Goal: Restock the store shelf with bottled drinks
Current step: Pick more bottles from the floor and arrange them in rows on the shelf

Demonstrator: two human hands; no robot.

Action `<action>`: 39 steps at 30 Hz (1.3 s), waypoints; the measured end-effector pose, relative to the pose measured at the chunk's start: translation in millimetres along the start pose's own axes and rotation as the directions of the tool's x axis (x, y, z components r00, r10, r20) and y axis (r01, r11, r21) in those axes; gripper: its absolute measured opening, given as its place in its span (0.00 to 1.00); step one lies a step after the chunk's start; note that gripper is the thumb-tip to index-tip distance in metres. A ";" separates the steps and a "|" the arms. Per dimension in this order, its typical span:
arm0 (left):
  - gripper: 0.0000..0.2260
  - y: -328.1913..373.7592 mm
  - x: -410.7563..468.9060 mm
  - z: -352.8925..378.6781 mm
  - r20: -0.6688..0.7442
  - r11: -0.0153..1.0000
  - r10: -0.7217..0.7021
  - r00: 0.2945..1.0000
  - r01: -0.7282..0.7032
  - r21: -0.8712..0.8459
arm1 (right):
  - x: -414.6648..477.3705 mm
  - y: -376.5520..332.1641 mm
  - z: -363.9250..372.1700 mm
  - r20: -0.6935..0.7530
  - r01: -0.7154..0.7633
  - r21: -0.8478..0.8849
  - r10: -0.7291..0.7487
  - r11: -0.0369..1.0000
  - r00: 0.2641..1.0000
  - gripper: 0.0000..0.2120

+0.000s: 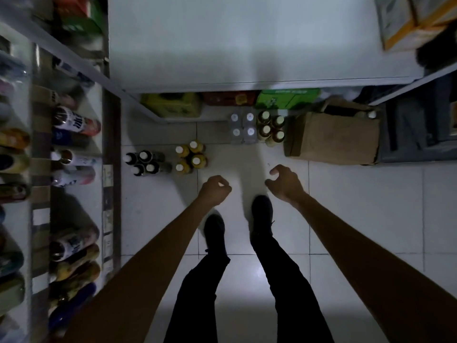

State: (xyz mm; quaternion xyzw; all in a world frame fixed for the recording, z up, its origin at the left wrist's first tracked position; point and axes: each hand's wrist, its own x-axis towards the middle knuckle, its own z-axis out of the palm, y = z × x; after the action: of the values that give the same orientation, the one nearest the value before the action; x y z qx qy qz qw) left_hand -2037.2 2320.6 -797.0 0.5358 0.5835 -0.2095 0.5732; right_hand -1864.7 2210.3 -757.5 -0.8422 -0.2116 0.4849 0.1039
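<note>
Left hand [215, 190]: hovering clenched, holding nothing.
Right hand [284, 183]: hanging loosely curled, holding nothing.
Bottles [191, 157]: standing in 4 sorted clusters on the floor [346, 206] by the shelf [111, 134], likely easing picking.

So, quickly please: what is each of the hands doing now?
Left hand: closed fist, holding nothing.
Right hand: loosely curled, open, holding nothing.

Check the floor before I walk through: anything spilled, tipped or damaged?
Nothing stands out: the dark bottles, yellow bottles, clear bottles and amber bottles all stand upright on the floor, and no spill shows.
</note>
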 end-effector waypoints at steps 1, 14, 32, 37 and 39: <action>0.07 -7.3 13.8 13.2 0.021 1.000 -0.004 1.000 0.004 -0.009 | 13.3 4.3 10.9 0.012 0.005 0.016 -0.005 1.000 1.000 0.18; 0.09 -55.4 220.5 66.0 -0.041 0.812 -0.056 0.998 0.022 -0.583 | 244.5 74.7 123.7 -0.003 0.054 0.002 -0.054 0.999 0.999 0.20; 0.24 20.5 392.2 33.5 -0.249 0.936 0.335 0.909 -0.351 -0.018 | 397.6 46.4 116.5 -0.057 0.257 -0.137 -0.266 0.957 0.962 0.37; 0.28 2.2 398.9 39.9 -0.241 0.881 0.473 0.848 -0.463 0.099 | 395.0 53.1 119.9 -0.149 0.371 -0.237 -0.411 0.898 0.899 0.42; 0.37 0.2 402.0 42.5 -0.223 0.867 0.496 0.839 -0.464 0.181 | 393.4 54.7 117.4 -0.164 0.380 -0.231 -0.420 0.896 0.892 0.45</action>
State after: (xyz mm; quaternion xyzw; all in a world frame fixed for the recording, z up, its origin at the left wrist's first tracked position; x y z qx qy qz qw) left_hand -1925.1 2438.9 -1166.9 0.7213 0.4873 -0.0209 0.4918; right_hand -1778.6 2338.0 -1142.0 -0.8326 -0.4149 0.3386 0.1414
